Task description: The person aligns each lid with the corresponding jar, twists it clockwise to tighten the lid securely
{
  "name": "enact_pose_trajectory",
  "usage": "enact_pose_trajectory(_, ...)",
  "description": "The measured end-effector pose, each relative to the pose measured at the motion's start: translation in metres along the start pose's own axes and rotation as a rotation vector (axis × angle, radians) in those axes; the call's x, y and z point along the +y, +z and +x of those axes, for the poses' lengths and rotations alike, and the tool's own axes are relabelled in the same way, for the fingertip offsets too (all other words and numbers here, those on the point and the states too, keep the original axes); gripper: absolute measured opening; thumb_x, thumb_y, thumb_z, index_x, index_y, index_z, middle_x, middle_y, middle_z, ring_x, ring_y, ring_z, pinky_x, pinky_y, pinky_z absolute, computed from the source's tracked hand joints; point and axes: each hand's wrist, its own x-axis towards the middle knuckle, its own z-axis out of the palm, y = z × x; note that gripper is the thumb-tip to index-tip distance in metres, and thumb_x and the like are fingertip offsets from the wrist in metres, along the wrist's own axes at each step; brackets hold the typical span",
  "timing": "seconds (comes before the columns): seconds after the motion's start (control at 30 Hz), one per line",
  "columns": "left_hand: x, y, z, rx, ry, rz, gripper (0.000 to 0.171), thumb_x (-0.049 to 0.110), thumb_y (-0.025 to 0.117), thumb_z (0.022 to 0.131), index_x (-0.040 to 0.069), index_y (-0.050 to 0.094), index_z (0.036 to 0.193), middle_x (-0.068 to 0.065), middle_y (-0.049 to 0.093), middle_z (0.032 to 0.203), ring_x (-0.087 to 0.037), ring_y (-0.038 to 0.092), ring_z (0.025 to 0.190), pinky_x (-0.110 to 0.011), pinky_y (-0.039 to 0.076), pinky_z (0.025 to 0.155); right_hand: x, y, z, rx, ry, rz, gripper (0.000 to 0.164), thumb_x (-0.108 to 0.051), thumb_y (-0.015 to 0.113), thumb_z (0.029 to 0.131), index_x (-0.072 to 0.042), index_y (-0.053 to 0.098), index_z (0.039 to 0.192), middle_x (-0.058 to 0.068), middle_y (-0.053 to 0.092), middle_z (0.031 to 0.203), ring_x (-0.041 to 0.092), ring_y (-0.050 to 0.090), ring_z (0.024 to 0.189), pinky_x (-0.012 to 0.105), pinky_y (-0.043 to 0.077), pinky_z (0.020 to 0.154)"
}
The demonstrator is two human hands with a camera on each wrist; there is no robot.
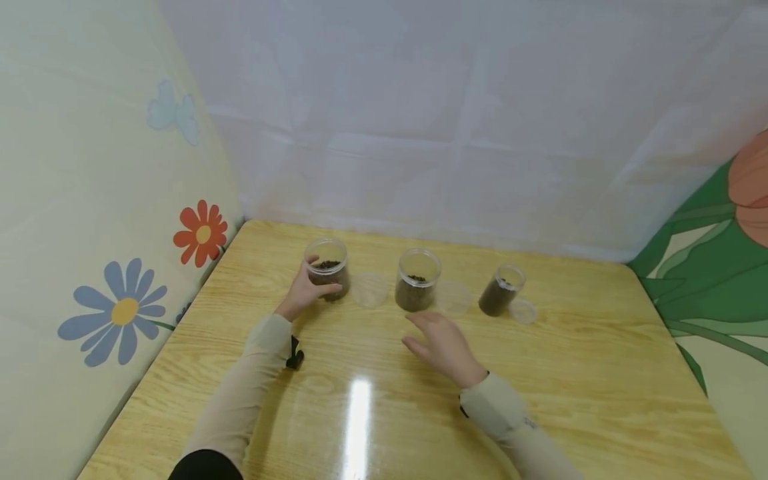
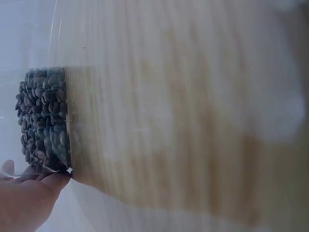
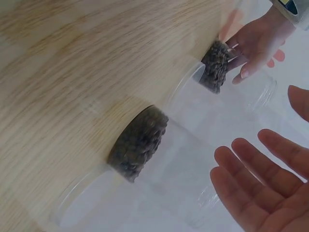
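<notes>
My left hand (image 1: 303,292) holds the left clear jar (image 1: 333,280) around its side, thumb at the front and fingers at the far left. Dark coffee beans (image 2: 44,118) fill the lower part of that jar, seen close up in the left wrist view. In front of the middle jar (image 1: 414,293), which also holds dark beans, hovers my right hand (image 1: 445,348). Its fingers (image 3: 251,166) are spread and lightly bent, with nothing in them and a gap to the jar. All the jars stand upright without lids.
A narrower jar (image 1: 497,298) of dark contents stands to the right. Clear round lids lie beside the jars: one lid (image 1: 369,291) right of the left jar, another lid (image 1: 454,297) by the middle one, a small lid (image 1: 524,311) at the right. White cloth (image 1: 420,133) hangs behind the wooden table (image 1: 600,373).
</notes>
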Motion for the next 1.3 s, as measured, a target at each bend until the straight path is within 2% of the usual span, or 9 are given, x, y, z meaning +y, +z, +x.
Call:
enact_pose_trajectory(0.17,0.004,0.0,-0.001,-0.013,-0.017,-0.03,0.093,0.012,0.075,0.075,0.005,0.01,0.142,-0.021,0.019,0.145,-0.035,0.024,0.13,-0.049,0.023,0.104,-0.006,0.004,0.008,-0.008,-0.04,-0.019,0.04,-0.022,0.07,0.08,0.002,0.06,0.111,0.017,0.062,0.106,0.03,0.059,0.096,0.041,0.049,0.08)
enact_pose_trajectory(0.43,0.025,0.001,-0.013,-0.032,-0.022,-0.027,0.089,0.006,0.071,0.078,0.0,0.008,0.141,-0.026,0.017,0.144,-0.038,0.022,0.13,-0.051,0.024,0.103,-0.01,0.009,0.028,-0.049,-0.052,-0.016,0.038,-0.021,0.068,0.082,0.001,0.06,0.112,0.017,0.062,0.106,0.031,0.059,0.097,0.041,0.049,0.08)
enact_pose_trajectory(1.13,0.024,0.0,-0.013,-0.024,-0.027,-0.008,0.089,0.008,0.071,0.078,0.001,0.009,0.142,-0.025,0.016,0.145,-0.038,0.024,0.129,-0.05,0.023,0.104,-0.015,0.025,0.069,-0.216,-0.007,-0.089,0.041,-0.027,0.066,0.084,-0.001,0.06,0.115,0.016,0.061,0.111,0.028,0.06,0.097,0.038,0.05,0.08)
enact_pose_trajectory(1.3,0.022,0.001,-0.01,-0.016,-0.038,-0.033,0.091,0.008,0.073,0.076,0.001,0.01,0.142,-0.024,0.016,0.145,-0.038,0.023,0.13,-0.05,0.022,0.105,-0.015,0.03,0.077,-0.239,0.009,-0.127,0.041,-0.028,0.065,0.085,-0.002,0.059,0.116,0.015,0.06,0.113,0.027,0.059,0.098,0.036,0.05,0.08)
